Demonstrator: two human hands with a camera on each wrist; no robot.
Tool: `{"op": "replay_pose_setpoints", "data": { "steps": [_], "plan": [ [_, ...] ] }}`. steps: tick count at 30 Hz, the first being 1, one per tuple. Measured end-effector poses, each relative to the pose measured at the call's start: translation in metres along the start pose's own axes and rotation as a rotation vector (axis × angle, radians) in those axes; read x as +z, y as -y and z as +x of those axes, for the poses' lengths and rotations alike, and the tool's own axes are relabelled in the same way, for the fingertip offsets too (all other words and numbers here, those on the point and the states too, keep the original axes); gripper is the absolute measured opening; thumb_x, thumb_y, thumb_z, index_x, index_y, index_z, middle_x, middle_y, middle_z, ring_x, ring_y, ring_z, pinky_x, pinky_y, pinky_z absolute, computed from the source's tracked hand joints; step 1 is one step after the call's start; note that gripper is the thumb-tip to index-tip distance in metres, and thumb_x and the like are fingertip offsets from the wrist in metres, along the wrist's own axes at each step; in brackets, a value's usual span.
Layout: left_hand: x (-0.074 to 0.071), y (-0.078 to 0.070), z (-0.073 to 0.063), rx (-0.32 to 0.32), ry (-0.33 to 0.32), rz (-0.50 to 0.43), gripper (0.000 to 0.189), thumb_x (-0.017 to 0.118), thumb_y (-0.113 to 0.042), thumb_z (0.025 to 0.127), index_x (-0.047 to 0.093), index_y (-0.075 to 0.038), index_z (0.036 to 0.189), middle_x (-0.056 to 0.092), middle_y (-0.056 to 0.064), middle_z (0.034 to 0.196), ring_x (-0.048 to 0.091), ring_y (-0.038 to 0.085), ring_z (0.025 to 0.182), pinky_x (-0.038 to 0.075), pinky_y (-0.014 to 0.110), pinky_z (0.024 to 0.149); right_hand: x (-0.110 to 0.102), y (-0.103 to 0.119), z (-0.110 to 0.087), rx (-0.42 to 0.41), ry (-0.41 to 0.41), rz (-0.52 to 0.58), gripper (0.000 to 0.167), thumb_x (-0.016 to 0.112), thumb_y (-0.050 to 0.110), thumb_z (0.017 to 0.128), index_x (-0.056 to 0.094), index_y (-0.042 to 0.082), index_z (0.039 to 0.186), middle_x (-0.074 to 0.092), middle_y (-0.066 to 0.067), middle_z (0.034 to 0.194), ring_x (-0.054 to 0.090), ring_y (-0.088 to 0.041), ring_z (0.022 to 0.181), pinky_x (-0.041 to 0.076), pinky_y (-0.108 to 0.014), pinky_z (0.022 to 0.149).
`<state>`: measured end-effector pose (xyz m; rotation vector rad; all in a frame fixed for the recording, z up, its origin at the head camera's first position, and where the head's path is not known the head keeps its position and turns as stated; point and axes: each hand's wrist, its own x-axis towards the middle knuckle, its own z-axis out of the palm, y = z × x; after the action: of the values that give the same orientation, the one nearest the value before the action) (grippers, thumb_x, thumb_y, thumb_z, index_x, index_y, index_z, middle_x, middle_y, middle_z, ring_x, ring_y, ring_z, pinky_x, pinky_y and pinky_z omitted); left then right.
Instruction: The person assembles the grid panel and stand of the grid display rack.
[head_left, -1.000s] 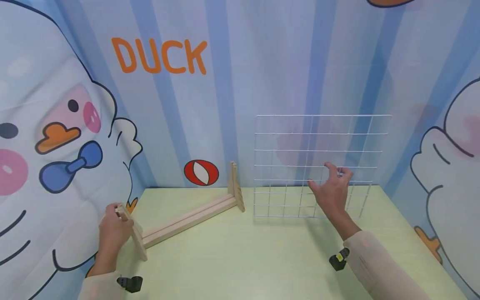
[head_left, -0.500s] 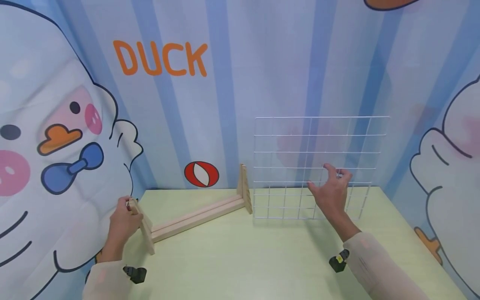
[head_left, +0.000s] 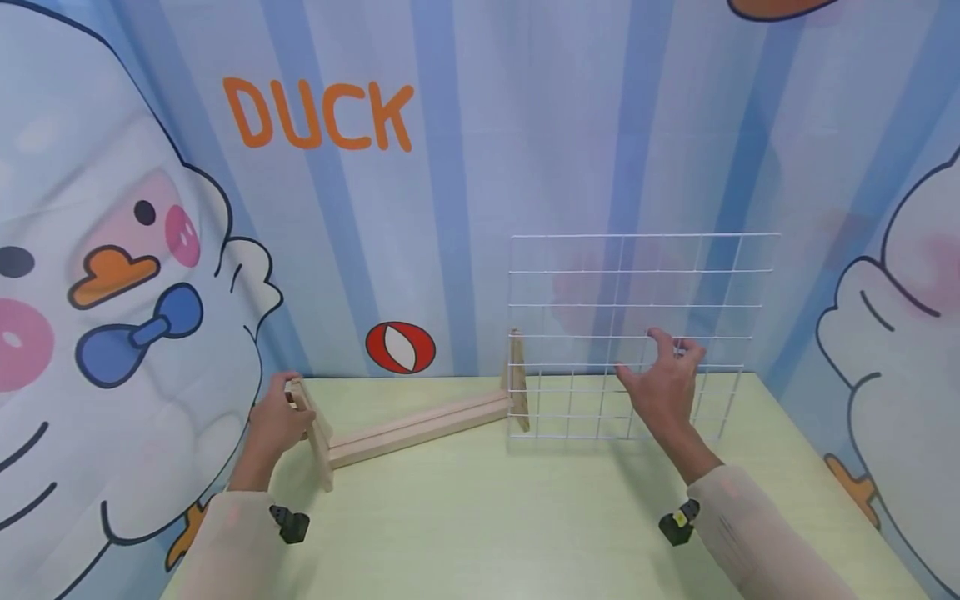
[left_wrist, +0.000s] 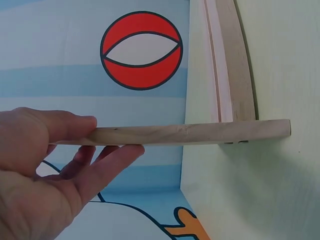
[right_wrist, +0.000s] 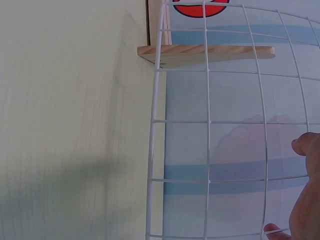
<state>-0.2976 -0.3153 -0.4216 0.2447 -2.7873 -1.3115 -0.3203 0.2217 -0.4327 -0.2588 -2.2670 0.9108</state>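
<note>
Pinching 1 end panel (left_wrist: 200,132), the left hand (head_left: 277,427) holds the likely rigid stand (head_left: 420,435) beside its fingers; the right hand (head_left: 663,383), fingers spread, grips the probably light grid (head_left: 615,306) by inner wires.

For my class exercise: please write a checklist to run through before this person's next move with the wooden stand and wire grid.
1. Left hand on the wooden stand: ok, it grips the left end panel.
2. Right hand on the wire grid: ok, it holds the wires.
3. Grid upright: ok, held roughly upright.
4. Stand square to the backdrop: not ok, the crossbar runs at a slant.
5. Stand clear of the grid: cannot tell; the grid's left edge overlaps the right end panel in the head view, but contact is unclear.
6. Grid's bottom edge resting on the table: cannot tell.
</note>
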Motion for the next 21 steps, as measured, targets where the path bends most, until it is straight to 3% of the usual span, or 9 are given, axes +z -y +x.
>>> {"op": "replay_pose_setpoints", "data": {
  "steps": [5,10,15,21],
  "plan": [
    [0.004,-0.007,0.009,0.016,0.062,-0.013,0.072,0.059,-0.001,0.097,0.019,-0.003,0.157,0.040,0.037,0.145,0.056,0.055,0.123,0.063,0.039,0.077,-0.001,-0.001,0.001,0.001,-0.002,-0.002,0.065,0.083,0.022,0.083,0.054,0.011,0.139,0.036,-0.027,0.140,0.054,-0.044,0.103,0.056,-0.057,0.081],
    [0.009,-0.019,0.010,-0.001,0.121,-0.055,0.069,0.062,-0.003,0.098,0.023,-0.004,0.154,0.041,0.034,0.144,0.057,0.052,0.123,0.063,0.039,0.076,-0.001,-0.003,0.000,0.012,-0.003,-0.006,0.065,0.084,0.022,0.082,0.055,0.011,0.139,0.036,-0.026,0.140,0.054,-0.044,0.102,0.055,-0.056,0.080],
    [0.016,-0.033,0.011,0.021,0.124,-0.102,0.063,0.061,-0.002,0.098,0.028,-0.005,0.152,0.046,0.032,0.141,0.058,0.050,0.123,0.063,0.041,0.076,-0.001,-0.004,-0.001,0.026,0.012,-0.007,0.065,0.082,0.023,0.084,0.053,0.012,0.141,0.035,-0.026,0.143,0.055,-0.044,0.104,0.057,-0.055,0.081],
    [0.028,-0.043,0.020,0.043,0.091,-0.066,0.060,0.059,0.000,0.097,0.031,-0.004,0.150,0.049,0.033,0.137,0.059,0.050,0.121,0.063,0.041,0.075,-0.002,-0.005,0.001,0.015,0.006,-0.009,0.065,0.082,0.024,0.084,0.054,0.012,0.141,0.035,-0.026,0.143,0.056,-0.043,0.100,0.057,-0.054,0.079]
  ]
}}
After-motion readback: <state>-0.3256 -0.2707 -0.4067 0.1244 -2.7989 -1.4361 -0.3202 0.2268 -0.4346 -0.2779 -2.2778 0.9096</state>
